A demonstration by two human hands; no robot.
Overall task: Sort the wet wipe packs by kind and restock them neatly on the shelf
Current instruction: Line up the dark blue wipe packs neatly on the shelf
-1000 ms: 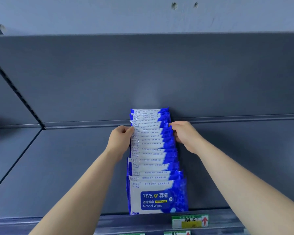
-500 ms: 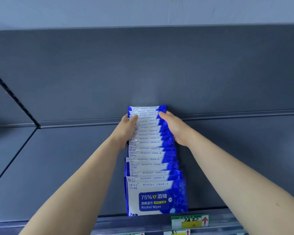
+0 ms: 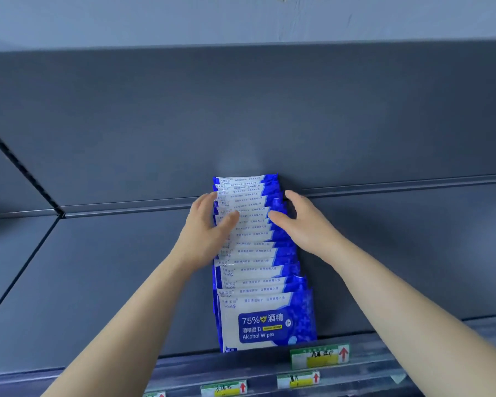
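A single row of several blue and white alcohol wipe packs stands upright on the grey shelf, running from the front lip to the back panel. The front pack shows "75% Alcohol Wipes". My left hand rests against the left side of the row near the back, thumb lying over the pack tops. My right hand is at the right side of the same packs, fingers spread and touching their edges. Neither hand grips a pack.
The shelf's front rail carries price labels with red arrows. A grey back panel rises behind the row. A divider seam runs at the left. Bare shelf surface lies on both sides of the row.
Both hands have loosened from pinching the rear packs and drawn slightly toward me, fingers now spread along the row's sides. The view has tilted a little.
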